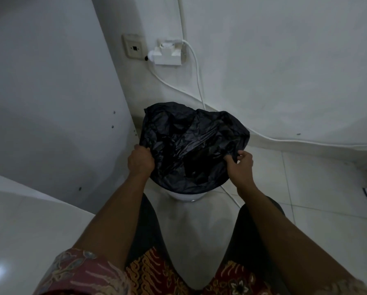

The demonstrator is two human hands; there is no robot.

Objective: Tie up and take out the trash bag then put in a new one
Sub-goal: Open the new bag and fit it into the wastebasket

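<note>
Gripping the near rim of the black trash bag (194,143), the left hand (140,159) closes its fingers over the plastic at the bag's left edge; the right hand (240,165) pinches a fold of it at the right edge between thumb and fingers; the bag is draped over a white bin (183,196) standing on the tiled floor (316,188) against the wall, between the person's knees; behind it a white adapter (167,55) sits in a wall socket with 2 cables (196,67) trailing down; no readable writing shows anywhere.

Both hands gripping black bag (194,143) rim
</note>
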